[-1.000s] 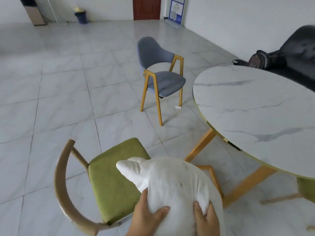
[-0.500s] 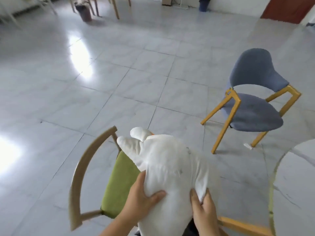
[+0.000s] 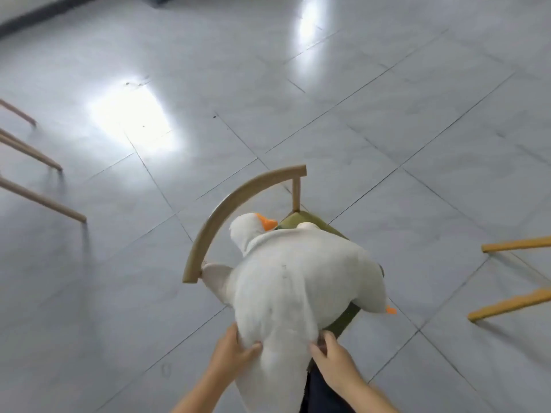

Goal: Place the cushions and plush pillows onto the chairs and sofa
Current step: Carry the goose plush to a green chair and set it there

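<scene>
A white plush goose pillow [image 3: 298,281] with an orange beak and orange foot lies over the green seat of a wooden chair [image 3: 235,201] with a curved backrest. Its head points toward the backrest. My left hand [image 3: 232,347] grips the plush's near left side. My right hand [image 3: 334,359] grips its near right side. Only small parts of the green seat show around the plush; whether the plush rests fully on it I cannot tell.
Grey tiled floor surrounds the chair. Pale wooden furniture legs [image 3: 38,201] reach in at the left edge. Orange-yellow chair legs [image 3: 512,305] stick in at the right edge. Bright light glare lies on the floor beyond the chair.
The view has swung left and down; the blue chair and marble table have left the frame. The plush has moved over the green seat, and its orange beak now shows. Both hands still hold it.
</scene>
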Demonstrator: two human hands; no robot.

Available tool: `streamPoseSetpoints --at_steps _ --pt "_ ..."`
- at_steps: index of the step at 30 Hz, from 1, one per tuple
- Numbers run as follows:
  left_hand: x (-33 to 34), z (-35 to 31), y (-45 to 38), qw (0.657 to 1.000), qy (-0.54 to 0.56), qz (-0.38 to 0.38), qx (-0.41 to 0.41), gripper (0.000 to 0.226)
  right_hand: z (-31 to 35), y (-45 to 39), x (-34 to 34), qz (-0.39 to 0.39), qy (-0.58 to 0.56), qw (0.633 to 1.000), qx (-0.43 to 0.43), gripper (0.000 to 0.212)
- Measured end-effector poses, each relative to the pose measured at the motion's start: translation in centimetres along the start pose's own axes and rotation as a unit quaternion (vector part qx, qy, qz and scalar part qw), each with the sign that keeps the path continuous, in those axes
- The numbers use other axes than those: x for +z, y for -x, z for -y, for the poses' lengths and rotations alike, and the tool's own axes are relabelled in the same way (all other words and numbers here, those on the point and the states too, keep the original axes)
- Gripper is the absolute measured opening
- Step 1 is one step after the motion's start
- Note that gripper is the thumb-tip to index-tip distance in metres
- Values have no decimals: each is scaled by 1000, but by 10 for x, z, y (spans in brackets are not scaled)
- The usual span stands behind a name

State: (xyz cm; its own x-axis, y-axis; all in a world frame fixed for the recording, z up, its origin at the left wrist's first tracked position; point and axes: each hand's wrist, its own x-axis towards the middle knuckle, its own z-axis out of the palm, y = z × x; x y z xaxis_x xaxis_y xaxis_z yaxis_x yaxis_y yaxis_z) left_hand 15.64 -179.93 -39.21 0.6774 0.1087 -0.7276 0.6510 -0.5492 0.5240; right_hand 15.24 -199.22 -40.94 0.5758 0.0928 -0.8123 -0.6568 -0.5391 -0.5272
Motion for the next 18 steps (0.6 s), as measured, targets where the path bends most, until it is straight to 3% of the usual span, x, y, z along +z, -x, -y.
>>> streamPoseSetpoints --at_steps 3,7,13,15,18 --pt "-2 33 -22 997 -21 44 -54 89 2 -25 -4 -29 63 997 -23 16" --pt "-2 61 -49 992 -21 77 -95 44 20 -50 -21 -146 118 977 -105 8" --pt "-1 73 -86 990 88 -58 -90 67 71 -122 -28 -199 251 934 -161 41" --pt "0 75 -105 985 115 -67 -108 77 85 -157 -26 -187 296 928 -128 58" --pt "3 80 -132 972 178 -56 -143 88 90 -202 -20 -129 343 930 4 83"
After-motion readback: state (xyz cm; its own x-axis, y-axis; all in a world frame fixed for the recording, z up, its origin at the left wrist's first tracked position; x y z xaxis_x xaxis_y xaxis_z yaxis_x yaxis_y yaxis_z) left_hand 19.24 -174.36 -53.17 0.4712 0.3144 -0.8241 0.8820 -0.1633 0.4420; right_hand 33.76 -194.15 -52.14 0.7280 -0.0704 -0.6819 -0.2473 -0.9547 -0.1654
